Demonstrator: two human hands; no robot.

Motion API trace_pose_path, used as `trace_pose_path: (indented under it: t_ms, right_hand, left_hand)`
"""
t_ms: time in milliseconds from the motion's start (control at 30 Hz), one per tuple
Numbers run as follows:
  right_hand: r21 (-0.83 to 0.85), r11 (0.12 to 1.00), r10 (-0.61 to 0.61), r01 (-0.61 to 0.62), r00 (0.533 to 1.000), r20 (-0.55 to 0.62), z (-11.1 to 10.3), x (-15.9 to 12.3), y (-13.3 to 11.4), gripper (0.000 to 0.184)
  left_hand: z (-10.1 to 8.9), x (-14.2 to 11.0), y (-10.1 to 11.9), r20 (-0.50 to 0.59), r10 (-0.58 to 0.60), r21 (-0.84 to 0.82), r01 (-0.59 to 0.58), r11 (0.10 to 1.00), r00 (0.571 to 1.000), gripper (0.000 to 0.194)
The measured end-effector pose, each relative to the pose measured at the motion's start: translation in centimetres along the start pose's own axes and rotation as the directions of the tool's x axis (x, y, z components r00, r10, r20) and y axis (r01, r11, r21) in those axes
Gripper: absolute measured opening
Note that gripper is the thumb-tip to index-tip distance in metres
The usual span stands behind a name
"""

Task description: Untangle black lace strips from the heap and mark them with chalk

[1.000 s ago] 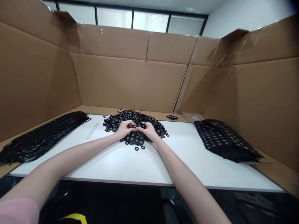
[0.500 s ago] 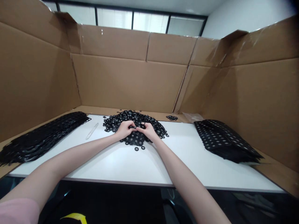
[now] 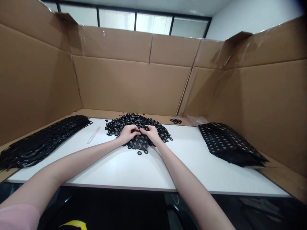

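A heap of small black rings [image 3: 134, 121] lies on the white table [image 3: 124, 166], near its far edge. My left hand [image 3: 127, 133] and my right hand [image 3: 150, 133] rest on the near side of the heap. Their fingertips meet in a pinch over a small black piece [image 3: 139, 129], probably a ring; it is too small to name for sure. Two loose rings [image 3: 142, 152] lie on the table just in front of my hands.
A long stack of black punched strips [image 3: 43, 140] lies at the left. Black perforated sheets [image 3: 230, 142] are piled at the right. A clear slim tool [image 3: 93, 134] lies left of the heap. Cardboard walls [image 3: 129, 83] enclose the table on three sides.
None beyond a slight shift of the view; my hands stay pinched together on the heap.
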State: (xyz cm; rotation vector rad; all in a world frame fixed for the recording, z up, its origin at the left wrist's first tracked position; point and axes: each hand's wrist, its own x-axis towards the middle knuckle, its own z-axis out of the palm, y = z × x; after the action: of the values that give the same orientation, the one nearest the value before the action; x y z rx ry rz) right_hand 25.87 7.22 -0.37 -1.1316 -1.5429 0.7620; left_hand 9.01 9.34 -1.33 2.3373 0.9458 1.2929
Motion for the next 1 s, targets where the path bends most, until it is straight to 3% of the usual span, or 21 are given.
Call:
trace_pose_path:
  t_ms: [267, 467, 667, 800, 1000]
  right_hand:
    - [-0.248, 0.955, -0.174, 0.16, 0.984, -0.036, 0.2, 0.0, -0.1, 0.034]
    - [-0.273, 0.928, -0.261, 0.253, 0.965, 0.008, 0.3, 0.0, 0.1, 0.028]
    - [-0.227, 0.948, -0.221, 0.223, 0.975, 0.034, -0.4, 0.0, 0.4, 0.03]
    - [-0.2, 0.958, -0.201, 0.205, 0.979, 0.036, -0.6, 0.2, 0.5, 0.03]
    - [-0.2, 0.957, -0.205, 0.211, 0.978, 0.047, -0.4, 0.0, 0.2, 0.029]
  left_hand:
    - [0.3, 0.3, 0.0, 0.004, -0.102, -0.07, 0.102, 0.992, 0.995, 0.014]
    - [0.6, 0.5, 0.1, -0.001, -0.112, -0.017, 0.112, 0.994, 0.994, 0.016]
    - [-0.3, 0.3, -0.1, 0.084, -0.024, -0.081, 0.03, 0.996, 0.996, 0.014]
    - [-0.6, 0.3, -0.2, 0.137, -0.019, -0.144, 0.039, 0.989, 0.99, 0.018]
    - [-0.1, 0.4, -0.4, 0.107, -0.04, -0.072, 0.048, 0.996, 0.993, 0.011]
